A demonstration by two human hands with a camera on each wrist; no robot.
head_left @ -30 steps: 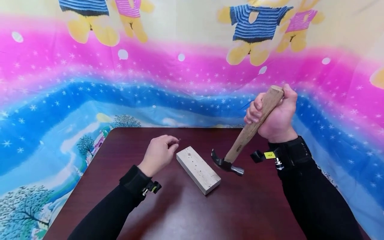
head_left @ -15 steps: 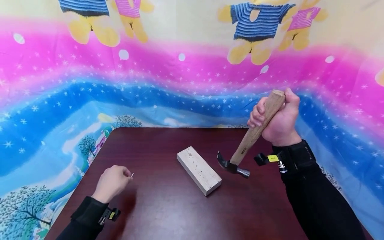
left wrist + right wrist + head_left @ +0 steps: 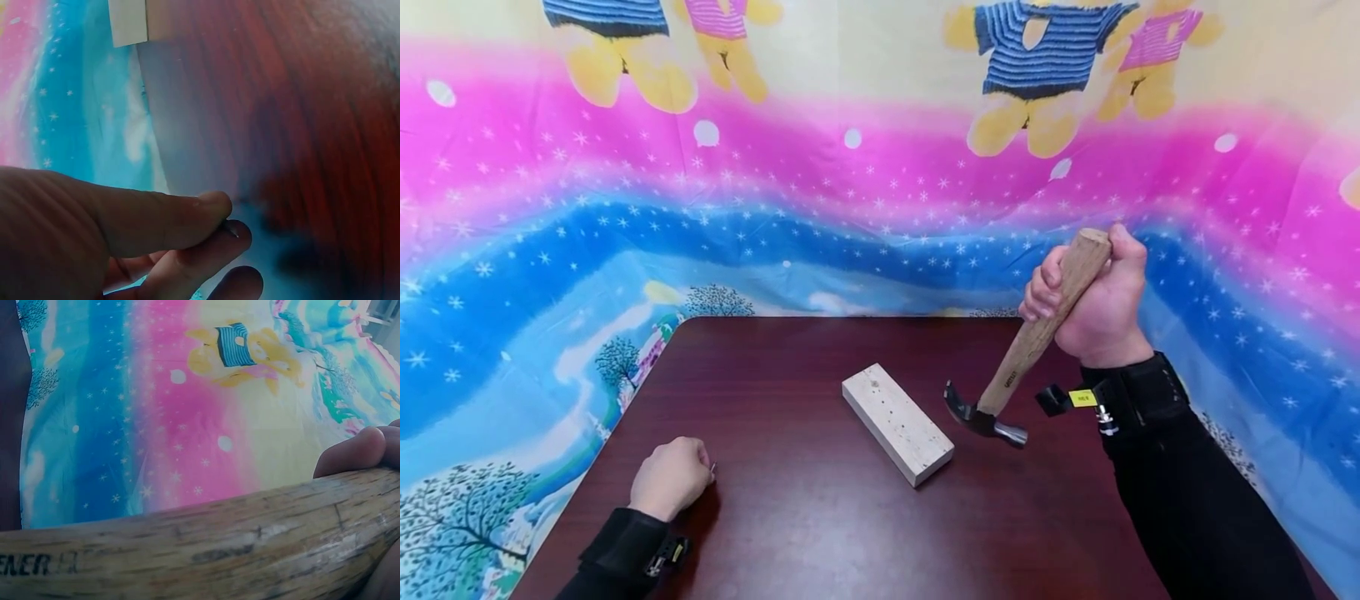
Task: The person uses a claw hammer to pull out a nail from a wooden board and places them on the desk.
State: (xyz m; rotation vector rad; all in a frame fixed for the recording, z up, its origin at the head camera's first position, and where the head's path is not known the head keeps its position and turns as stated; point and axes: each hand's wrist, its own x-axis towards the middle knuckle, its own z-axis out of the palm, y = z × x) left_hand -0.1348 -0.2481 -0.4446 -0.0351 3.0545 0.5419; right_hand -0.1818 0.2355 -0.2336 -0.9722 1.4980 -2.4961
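Observation:
My left hand (image 3: 672,479) is low over the table's left side, well apart from the wood block. Its thumb and index finger pinch a small thin nail (image 3: 230,230), mostly hidden between the fingertips. With curled fingers my right hand (image 3: 1093,304) grips the wooden handle of a claw hammer (image 3: 1033,342). The hammer hangs head down, its claw pointing left, to the right of the block. A pale rectangular wood block (image 3: 897,425) lies flat and slanted at the table's middle, several small dark spots along its top.
The dark red-brown table (image 3: 790,533) has a rounded far left corner. A patterned cloth (image 3: 850,208) with bears and snowflakes hangs behind it and down its sides.
My left hand has moved from beside the block's far end leftward and nearer to me, and lower, still pinching the nail. My right hand and hammer have shifted slightly right and down.

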